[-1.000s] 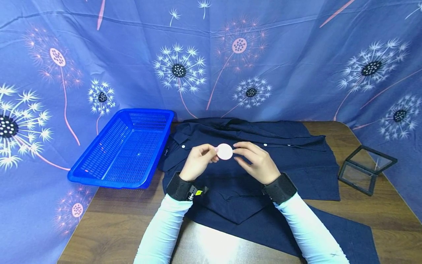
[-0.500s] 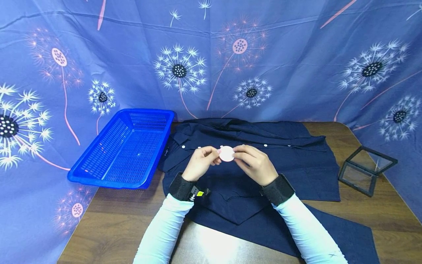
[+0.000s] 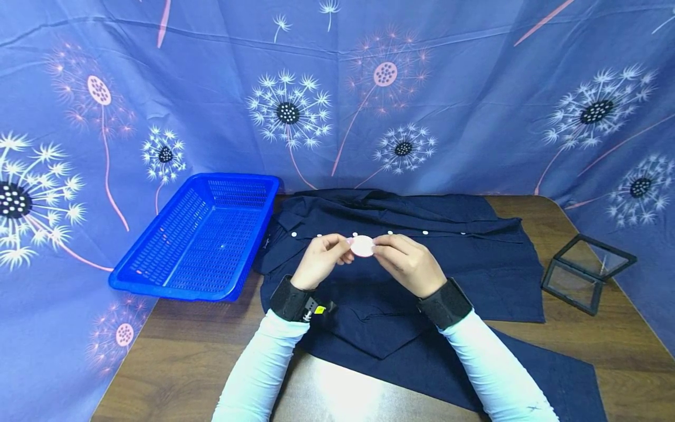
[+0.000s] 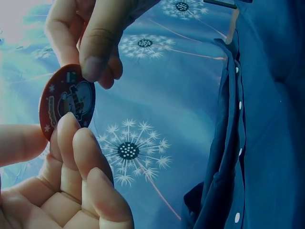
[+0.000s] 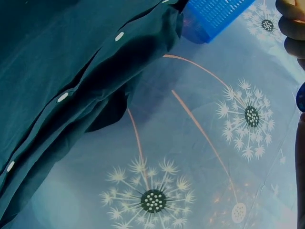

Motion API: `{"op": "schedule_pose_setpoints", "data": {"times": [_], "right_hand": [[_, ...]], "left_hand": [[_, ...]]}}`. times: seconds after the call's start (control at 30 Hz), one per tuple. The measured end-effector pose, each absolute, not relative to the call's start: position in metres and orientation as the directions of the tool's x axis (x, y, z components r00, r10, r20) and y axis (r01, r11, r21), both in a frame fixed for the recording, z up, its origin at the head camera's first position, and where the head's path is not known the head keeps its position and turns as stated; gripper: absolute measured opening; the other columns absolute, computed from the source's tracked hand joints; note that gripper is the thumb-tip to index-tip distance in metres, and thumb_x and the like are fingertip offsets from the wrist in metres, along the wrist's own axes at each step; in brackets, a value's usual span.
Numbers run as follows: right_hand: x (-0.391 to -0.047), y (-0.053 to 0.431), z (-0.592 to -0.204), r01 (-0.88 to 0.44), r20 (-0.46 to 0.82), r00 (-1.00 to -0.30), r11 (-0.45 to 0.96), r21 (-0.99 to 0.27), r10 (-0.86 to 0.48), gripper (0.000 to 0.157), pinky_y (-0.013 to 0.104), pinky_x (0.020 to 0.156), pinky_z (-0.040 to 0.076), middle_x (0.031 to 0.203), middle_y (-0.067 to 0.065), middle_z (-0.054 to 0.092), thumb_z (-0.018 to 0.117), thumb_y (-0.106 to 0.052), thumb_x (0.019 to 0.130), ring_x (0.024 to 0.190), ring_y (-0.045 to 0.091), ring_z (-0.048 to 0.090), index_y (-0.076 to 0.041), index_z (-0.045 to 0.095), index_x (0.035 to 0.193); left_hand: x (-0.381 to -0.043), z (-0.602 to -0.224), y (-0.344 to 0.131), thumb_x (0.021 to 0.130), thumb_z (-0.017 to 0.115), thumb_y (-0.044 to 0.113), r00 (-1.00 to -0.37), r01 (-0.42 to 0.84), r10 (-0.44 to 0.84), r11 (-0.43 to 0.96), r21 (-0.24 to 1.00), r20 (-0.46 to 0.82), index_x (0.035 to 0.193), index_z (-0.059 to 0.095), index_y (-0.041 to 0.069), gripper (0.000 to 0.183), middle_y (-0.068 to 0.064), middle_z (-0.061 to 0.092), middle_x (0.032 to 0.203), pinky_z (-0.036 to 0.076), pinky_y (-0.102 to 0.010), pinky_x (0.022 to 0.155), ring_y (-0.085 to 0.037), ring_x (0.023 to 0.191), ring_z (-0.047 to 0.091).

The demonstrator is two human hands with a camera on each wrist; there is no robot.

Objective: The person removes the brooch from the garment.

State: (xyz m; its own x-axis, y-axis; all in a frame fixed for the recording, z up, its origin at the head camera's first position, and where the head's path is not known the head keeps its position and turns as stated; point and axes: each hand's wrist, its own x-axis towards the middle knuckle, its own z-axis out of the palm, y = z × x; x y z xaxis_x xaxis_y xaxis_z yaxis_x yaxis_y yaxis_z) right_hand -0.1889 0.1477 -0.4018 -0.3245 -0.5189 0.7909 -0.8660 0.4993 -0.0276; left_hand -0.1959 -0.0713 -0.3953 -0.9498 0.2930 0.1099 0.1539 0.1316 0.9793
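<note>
Above the dark navy shirt (image 3: 474, 264), a small round disc (image 3: 362, 246) is held between both hands. Its upper side looks whitish with a pink rim in the head view. The left wrist view shows its other face: red-edged, with a cartoon figure and snowflakes (image 4: 71, 102). My left hand (image 3: 323, 261) pinches the disc's left edge between thumb and fingers. At the right edge, my right hand (image 3: 413, 264) pinches it with thumb and fingertips. Only a sliver of the disc (image 5: 301, 98) enters the right wrist view. White buttons (image 3: 425, 232) line the shirt's front.
A blue plastic basket (image 3: 242, 284) with perforated walls stands left of the shirt. On the right of the wooden table (image 3: 174, 357) lies a hinged black frame with clear panes (image 3: 575, 281), opened out. A blue dandelion-print curtain (image 3: 459, 76) hangs behind.
My right hand has moved left and come to pinch the disc's right edge. The disc has shifted slightly right and tilted, so it looks flatter. The shirt, basket and frame have stayed put.
</note>
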Motion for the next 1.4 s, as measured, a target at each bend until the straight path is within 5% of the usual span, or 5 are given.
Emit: {"op": "schedule_pose_setpoints", "data": {"times": [0.27, 0.47, 0.7, 0.93, 1.4], "right_hand": [[-0.19, 0.147, -0.4, -0.88, 0.82, -0.29, 0.474, -0.026, -0.494, 0.025, 0.032, 0.075, 0.057, 0.097, 0.007, 0.071, 0.078, 0.008, 0.072, 0.082, 0.019, 0.067, -0.003, 0.071, 0.093], [-0.188, 0.147, -0.397, -0.877, 0.827, -0.304, 0.477, -0.049, -0.473, 0.013, 0.034, 0.079, 0.057, 0.094, 0.008, 0.071, 0.073, 0.002, 0.082, 0.083, 0.021, 0.068, -0.002, 0.07, 0.095], [-0.187, 0.148, -0.397, -0.864, 0.829, -0.343, 0.495, -0.093, -0.442, 0.008, 0.038, 0.083, 0.056, 0.092, 0.01, 0.07, 0.07, -0.004, 0.088, 0.086, 0.024, 0.069, -0.002, 0.07, 0.096], [-0.191, 0.151, -0.397, -0.85, 0.836, -0.407, 0.487, -0.199, -0.368, 0.016, 0.033, 0.076, 0.054, 0.09, 0.007, 0.069, 0.072, 0.004, 0.081, 0.082, 0.02, 0.066, -0.004, 0.068, 0.094], [-0.192, 0.169, -0.392, -0.827, 0.841, -0.488, 0.433, -0.36, -0.233, 0.02, 0.016, 0.07, 0.044, 0.086, 0.008, 0.065, 0.069, 0.013, 0.077, 0.077, 0.013, 0.056, 0.0, 0.068, 0.093]], "left_hand": [[-0.195, -0.394, -0.071, 0.1, 0.052, 0.013, -0.946, 0.151, 0.308, 0.133, 0.98, 0.104, 0.099, 0.066, -0.009, 0.026, -0.008, 0.067, 0.076, 0.055, -0.037, 0.072, -0.009, 0.069, 0.062], [-0.194, -0.394, -0.069, 0.101, 0.051, 0.017, -0.938, 0.179, 0.326, 0.152, 0.972, 0.121, 0.094, 0.067, -0.009, 0.031, -0.021, 0.067, 0.082, 0.054, -0.032, 0.07, -0.008, 0.069, 0.062], [-0.192, -0.396, -0.069, 0.101, 0.05, 0.018, -0.93, 0.199, 0.344, 0.169, 0.965, 0.132, 0.089, 0.067, -0.006, 0.032, -0.012, 0.068, 0.079, 0.056, -0.039, 0.072, -0.009, 0.07, 0.063], [-0.188, -0.393, -0.07, 0.101, 0.05, 0.018, -0.936, 0.214, 0.32, 0.192, 0.958, 0.145, 0.09, 0.068, -0.003, 0.03, -0.017, 0.069, 0.083, 0.055, -0.048, 0.077, -0.013, 0.073, 0.066], [-0.183, -0.394, -0.086, 0.102, 0.048, 0.012, -0.931, 0.276, 0.309, 0.241, 0.93, 0.195, 0.093, 0.068, -0.003, 0.026, -0.02, 0.07, 0.087, 0.053, -0.028, 0.074, -0.033, 0.082, 0.069]]}}
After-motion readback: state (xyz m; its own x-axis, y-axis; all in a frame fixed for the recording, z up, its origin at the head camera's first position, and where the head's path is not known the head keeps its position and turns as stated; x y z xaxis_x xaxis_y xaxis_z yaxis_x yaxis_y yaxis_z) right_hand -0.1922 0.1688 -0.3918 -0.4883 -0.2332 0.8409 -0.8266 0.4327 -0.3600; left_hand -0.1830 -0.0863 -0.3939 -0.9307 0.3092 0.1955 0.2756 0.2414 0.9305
